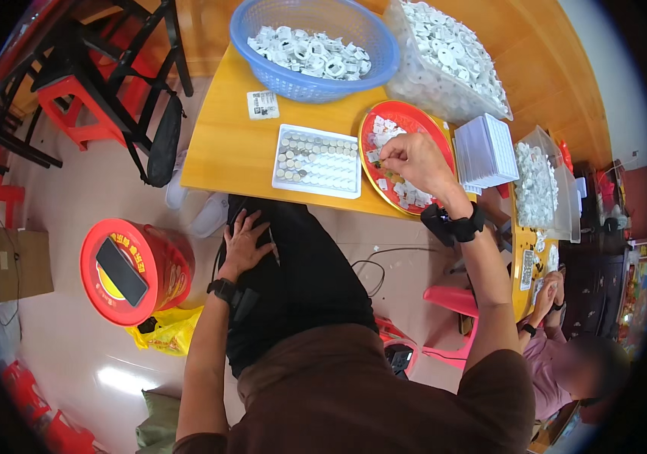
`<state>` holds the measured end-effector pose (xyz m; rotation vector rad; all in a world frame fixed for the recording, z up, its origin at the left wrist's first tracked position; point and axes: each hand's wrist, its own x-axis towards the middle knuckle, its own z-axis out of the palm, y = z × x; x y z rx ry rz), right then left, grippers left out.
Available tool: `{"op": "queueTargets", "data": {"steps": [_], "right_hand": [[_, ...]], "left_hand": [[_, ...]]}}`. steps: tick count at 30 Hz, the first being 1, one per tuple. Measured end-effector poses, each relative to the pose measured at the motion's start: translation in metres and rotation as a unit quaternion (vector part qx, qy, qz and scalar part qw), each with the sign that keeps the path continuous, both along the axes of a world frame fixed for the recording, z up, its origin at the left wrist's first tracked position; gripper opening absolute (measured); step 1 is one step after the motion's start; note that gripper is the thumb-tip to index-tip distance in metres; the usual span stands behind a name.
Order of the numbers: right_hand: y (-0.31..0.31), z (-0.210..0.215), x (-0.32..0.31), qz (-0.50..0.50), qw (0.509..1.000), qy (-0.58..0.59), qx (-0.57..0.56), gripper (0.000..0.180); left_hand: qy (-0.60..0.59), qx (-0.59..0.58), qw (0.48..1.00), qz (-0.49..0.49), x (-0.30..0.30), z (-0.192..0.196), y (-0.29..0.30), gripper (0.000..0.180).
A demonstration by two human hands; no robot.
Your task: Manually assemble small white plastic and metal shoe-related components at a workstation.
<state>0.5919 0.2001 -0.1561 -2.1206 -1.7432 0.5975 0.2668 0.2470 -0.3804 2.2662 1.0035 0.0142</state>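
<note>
My right hand (417, 163) is over a round red tray (438, 135) with a gold rim, its fingers pinched together. Whatever they hold, if anything, is too small to make out. Small white plastic pieces (413, 195) lie in heaps on that tray. My left hand (243, 244) rests on my dark trouser leg, fingers spread and holding nothing. Left of the red tray is a white compartment tray (328, 185). Small round silvery pieces (291, 160) fill its left side and upper rows; bare white slots show at lower right.
A blue basket (304, 85) and a clear bin (444, 102), both full of white plastic parts, stand along the table's back. Stacked white trays (485, 151) are at right. A phone (122, 271) lies on a red bucket (166, 253). Another person (558, 371) works at far right.
</note>
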Motion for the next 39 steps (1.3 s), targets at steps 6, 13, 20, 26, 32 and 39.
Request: {"op": "queueTargets", "data": {"steps": [6,13,20,26,32,39], "right_hand": [[-0.008,-0.008,-0.002,-0.022,0.999,-0.020,0.033,0.010],[-0.025,0.022,-0.013,-0.042,0.993,0.076,0.080,0.009],[-0.055,0.022,-0.027,-0.104,0.976,0.132,0.141,0.009],[-0.117,0.002,-0.042,-0.190,0.948,0.220,0.126,0.011],[-0.176,-0.021,-0.045,-0.280,0.890,0.331,0.137,0.007],[-0.195,-0.039,-0.031,-0.324,0.850,0.401,0.108,0.006]], "left_hand": [[0.006,-0.011,1.000,0.004,0.001,-0.004,-0.003,0.054],[-0.110,-0.057,0.992,-0.036,-0.014,0.030,0.016,0.042],[-0.213,-0.321,0.922,0.036,-0.005,0.228,0.058,0.023],[-0.232,0.086,0.966,0.070,0.052,0.202,0.124,0.018],[-0.219,0.240,0.943,-0.067,0.101,0.186,0.127,0.024],[-0.077,0.345,0.926,-0.136,0.142,0.192,0.110,0.015]]}}
